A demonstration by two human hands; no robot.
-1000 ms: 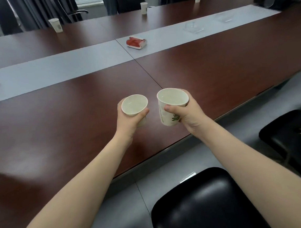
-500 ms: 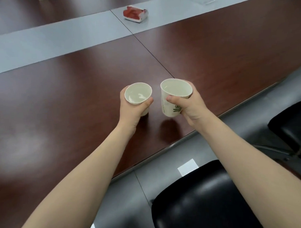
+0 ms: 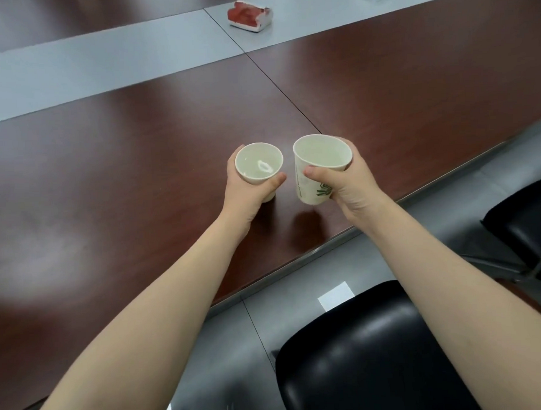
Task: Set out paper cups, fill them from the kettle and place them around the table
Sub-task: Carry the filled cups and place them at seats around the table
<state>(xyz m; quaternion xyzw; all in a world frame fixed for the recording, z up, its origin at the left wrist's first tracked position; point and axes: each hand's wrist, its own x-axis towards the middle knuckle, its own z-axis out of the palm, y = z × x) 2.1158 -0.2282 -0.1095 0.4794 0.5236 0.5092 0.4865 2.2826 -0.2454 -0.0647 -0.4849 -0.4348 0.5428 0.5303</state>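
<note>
From the head view, my left hand [image 3: 242, 193] wraps one paper cup [image 3: 258, 164], fingers round the far side and thumb curled across the near wall. That cup sits low over the table [image 3: 123, 154], close to its near edge. Its base looks to be at or just off the wood, and I cannot tell which.

My right hand [image 3: 351, 186] grips the second paper cup [image 3: 321, 155] the same way, thumb pressed on the near wall just under the rim. This cup is held clear of the table, with its dark reflection on the wood below it. The two cups are just beside each other and not touching.

I judge the step to be setting the left cup down at this seat. To do it well I would lower it straight and flat until the base bears, then loosen thumb and fingers together so the thin wall is not squeezed. The right cup should be kept level meanwhile.

The left cup holds clear liquid, with a bright glint on its surface well below the rim. The right cup seems to hold some too, but I cannot read its level.

A red and white box [image 3: 249, 17] lies on the grey strip [image 3: 105, 63] down the table's middle, well apart. A black chair [image 3: 375, 354] stands at the near edge.
</note>
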